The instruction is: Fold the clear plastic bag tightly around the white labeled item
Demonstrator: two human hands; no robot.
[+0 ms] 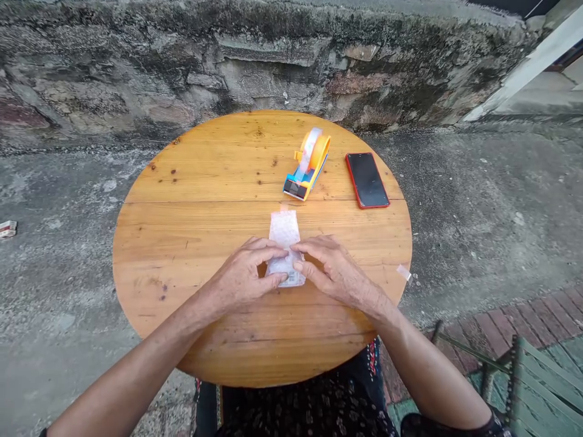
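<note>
A small strip of translucent bubble wrap (284, 227) lies on the table in front of me, with its near end folded over. Some printed marks show faintly through the folded part. My left hand (246, 270) grips the wrap from the left, its index finger and thumb lying on the fold. From the right, my right hand (334, 270) presses index finger and thumb onto the same fold. The other fingers of both hands are partly hidden. Just beyond the wrap stands a yellow and blue tape dispenser (307, 164) with a roll of clear tape.
The round wooden table (204, 182) carries a phone (367, 180) with a red case at the right. A short piece of clear tape (403, 272) sticks to the table's right edge. Behind is a stone wall (273, 67); a green slatted chair (542, 388) stands at lower right.
</note>
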